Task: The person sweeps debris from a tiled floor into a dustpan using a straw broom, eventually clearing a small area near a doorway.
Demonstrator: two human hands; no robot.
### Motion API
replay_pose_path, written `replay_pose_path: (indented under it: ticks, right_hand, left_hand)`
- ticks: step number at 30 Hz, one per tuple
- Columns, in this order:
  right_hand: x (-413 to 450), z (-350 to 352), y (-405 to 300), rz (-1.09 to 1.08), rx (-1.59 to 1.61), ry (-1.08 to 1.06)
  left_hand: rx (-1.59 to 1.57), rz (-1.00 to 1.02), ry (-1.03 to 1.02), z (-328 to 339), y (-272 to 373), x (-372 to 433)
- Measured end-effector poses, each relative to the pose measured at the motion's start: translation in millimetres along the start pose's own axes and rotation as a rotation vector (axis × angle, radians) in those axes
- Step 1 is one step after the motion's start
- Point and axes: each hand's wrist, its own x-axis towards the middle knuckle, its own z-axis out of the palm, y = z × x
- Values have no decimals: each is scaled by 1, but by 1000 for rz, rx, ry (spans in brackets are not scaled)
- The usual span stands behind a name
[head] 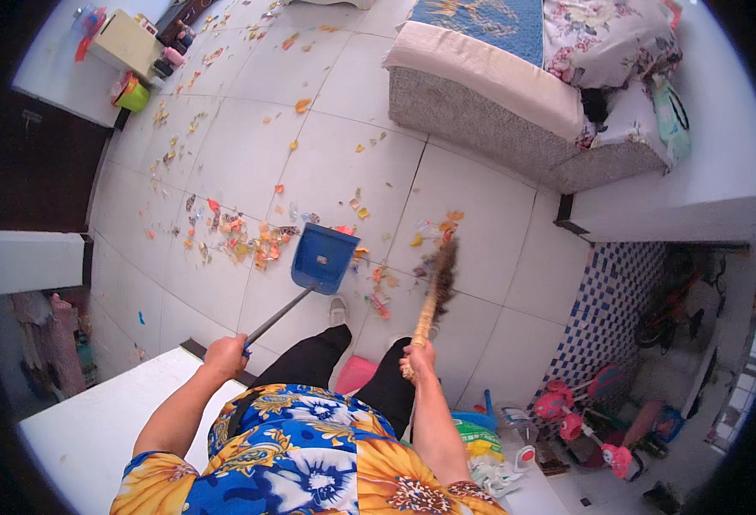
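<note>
My left hand (226, 356) is closed around the dark handle of a blue dustpan (325, 257), whose pan is low over or on the tiled floor in front of my left shoe. My right hand (419, 358) grips the light-coloured, knobbly handle of a broom; its dark bristles (443, 273), somewhat blurred, are at the floor to the right of the dustpan. Orange, red and yellow scraps (262, 244) lie in a heap to the left of the dustpan. More scraps (378, 277) are scattered between dustpan and broom, and a few touch or lie near the bristles' far end.
A bed or couch (481, 106) with a pale cover stands ahead on the right. A green bin (133, 95) is by the far left wall. Bags and a plastic bottle (516, 418) are beside me at the right, near pink toys (555, 402). Scraps (300, 105) trail across the far floor.
</note>
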Motion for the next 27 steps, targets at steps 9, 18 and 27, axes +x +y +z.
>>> replay_pose_path:
  ticks: [9, 18, 27]
  right_hand:
    - [-82, -56, -25, -91, -98, -206]
    - [-29, -53, -4, 46, 14, -6]
    - [-20, 113, -42, -6, -180, -246]
  left_hand:
    - [-143, -62, 24, 11, -39, 10]
    - [-287, -102, 22, 27, -76, 22]
    - [-356, -169, 49, 28, -74, 9]
